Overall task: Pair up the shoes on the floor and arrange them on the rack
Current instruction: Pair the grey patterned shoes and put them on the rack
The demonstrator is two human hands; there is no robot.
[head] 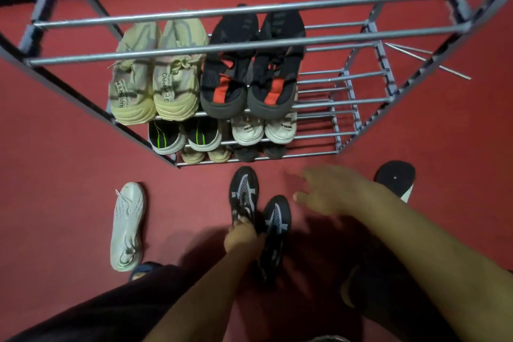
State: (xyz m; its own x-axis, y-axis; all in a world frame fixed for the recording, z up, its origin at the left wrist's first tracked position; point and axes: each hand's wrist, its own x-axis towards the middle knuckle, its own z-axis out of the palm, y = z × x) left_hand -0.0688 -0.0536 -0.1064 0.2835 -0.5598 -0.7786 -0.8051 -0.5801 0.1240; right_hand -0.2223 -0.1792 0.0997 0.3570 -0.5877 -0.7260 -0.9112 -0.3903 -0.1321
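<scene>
**One hand, two shoes: a drop is likely**

Just before the rack (249, 158), the left hand (241, 239) pinches both black shoes (244, 191) together; one could slip. The right hand (330, 189), blurred, fingers spread, holds nothing.

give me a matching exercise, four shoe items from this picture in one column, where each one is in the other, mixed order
Things:
1. beige sneaker pair
2. white sneaker
3. black and grey sneaker pair
4. black and red sneaker pair

Places:
A. on the floor, lone, at the left
B. on the rack, right of another pair
C. on the rack, at the left
D. in the left hand's grip

Pairs: 1-C, 2-A, 3-D, 4-B
</scene>
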